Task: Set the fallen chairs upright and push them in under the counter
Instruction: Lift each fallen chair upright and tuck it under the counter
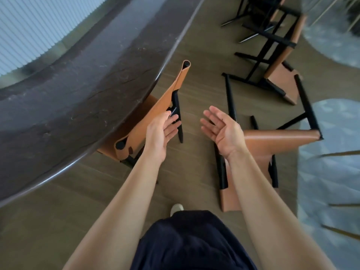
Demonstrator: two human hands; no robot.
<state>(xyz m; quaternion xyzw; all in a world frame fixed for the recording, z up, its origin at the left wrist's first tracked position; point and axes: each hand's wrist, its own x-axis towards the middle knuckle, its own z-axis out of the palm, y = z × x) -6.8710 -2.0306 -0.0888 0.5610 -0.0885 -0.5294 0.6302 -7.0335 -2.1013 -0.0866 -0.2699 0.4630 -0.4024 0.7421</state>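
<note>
tan leather chair stands upright, tucked under the counter. left hand straight-fingered at its backrest, right hand open, empty. fallen chair lies beside the counter: grip its frame with both hands, tip up squarely.

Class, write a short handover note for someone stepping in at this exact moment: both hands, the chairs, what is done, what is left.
Hands: left hand open, fingers straight at the backrest of the upright chair; contact unclear. The right hand is open, palm up, holding nothing.
Done: that chair stands with its seat under the counter.
Left: the nearest fallen chair lies on its side on the floor to the right; a second fallen chair lies beyond it. Stand each up and push it in.
</note>
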